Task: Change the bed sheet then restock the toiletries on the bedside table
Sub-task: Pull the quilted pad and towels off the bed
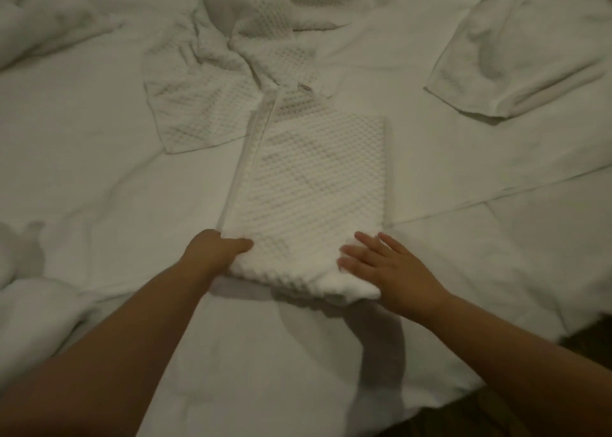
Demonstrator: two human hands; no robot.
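A white waffle-textured towel (314, 184) lies on the white bed sheet (99, 158), folded into a long strip at its near end and crumpled at its far end. My left hand (215, 249) grips the towel's near left corner, thumb on top and fingers tucked under the fold. My right hand (381, 264) rests flat on the near right corner with its fingers straight and spread.
A second white towel (516, 48), loosely folded, lies at the far right. Bunched white bedding sits at the far left (43, 19) and at the near left (29, 287). The bed's edge and dark floor (579, 344) show at the lower right.
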